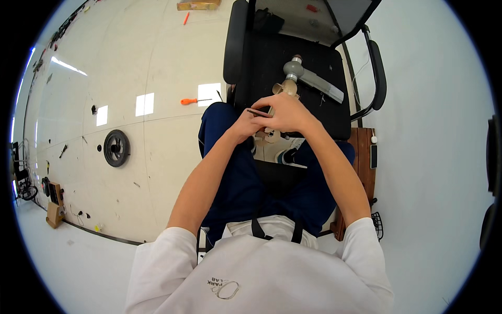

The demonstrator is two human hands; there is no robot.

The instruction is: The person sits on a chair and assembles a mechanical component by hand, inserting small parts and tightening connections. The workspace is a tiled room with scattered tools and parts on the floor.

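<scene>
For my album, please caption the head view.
Left hand and right hand close together at a greyish assembly, black chair ahead.

Cream tiled floor beside a plain white wall
Square reflections gleam left of the right hand; ahead stands a black mesh-backed office chair, rightward brown wooden planking.

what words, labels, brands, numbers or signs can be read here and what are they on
Shirt: small dark lettering beside a looped oval outline; I won't copy the wording out.
Orange-brown box at the top edge: any print is too small and blurred to read.
Nothing else shows readable text.
</scene>
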